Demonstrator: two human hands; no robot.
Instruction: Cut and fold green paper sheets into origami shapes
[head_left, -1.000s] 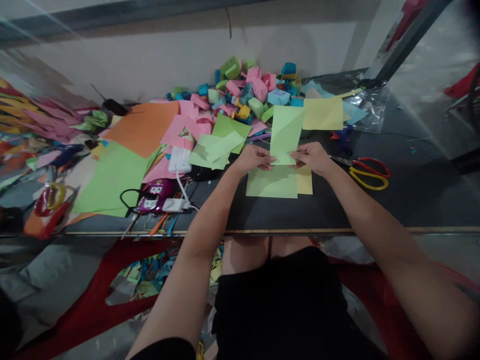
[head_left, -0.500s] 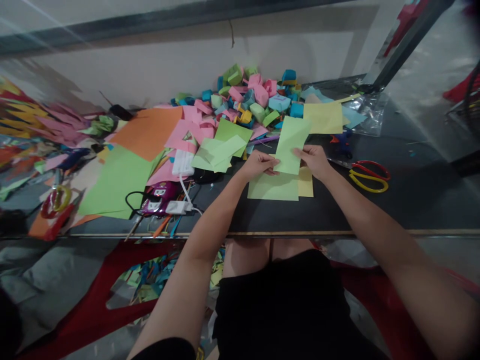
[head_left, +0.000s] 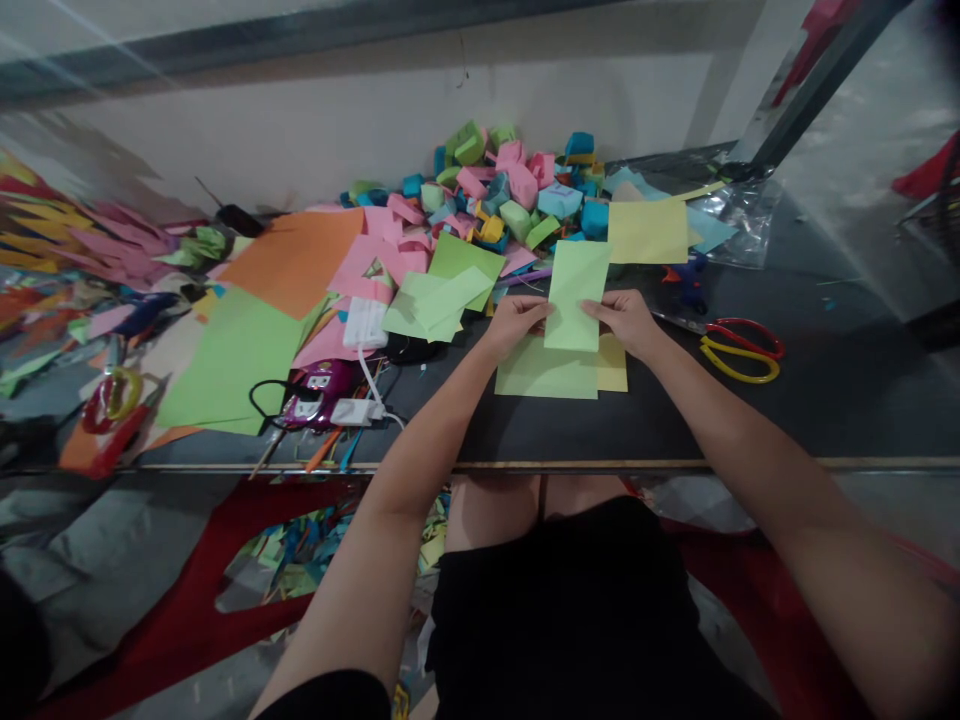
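Between my hands a light green paper strip (head_left: pixel 576 280) is held up, its long side pointing away from me. My left hand (head_left: pixel 520 322) pinches its left edge, thumb on top. On the opposite edge my right hand (head_left: pixel 624 318) pinches it the same way; the fingers underneath are partly hidden. Below the strip, a light green paper sheet (head_left: pixel 547 378) lies on the dark table, overlapping a yellow paper piece (head_left: pixel 614 365). Red-and-yellow-handled scissors (head_left: pixel 742 350) rest to the right of my right hand.
A heap of folded paper pieces (head_left: pixel 517 185) stands against the wall. Green paper sheets (head_left: pixel 232 365), an orange sheet (head_left: pixel 300 255), a purple power socket (head_left: pixel 326 385) with cables and more scissors (head_left: pixel 116 400) lie to the left. A yellow sheet (head_left: pixel 649 232) lies behind my right hand.
The light green strip has turned from a slant to nearly straight and shifted slightly left. My left hand has moved a little left along its edge; both hands still grip it.
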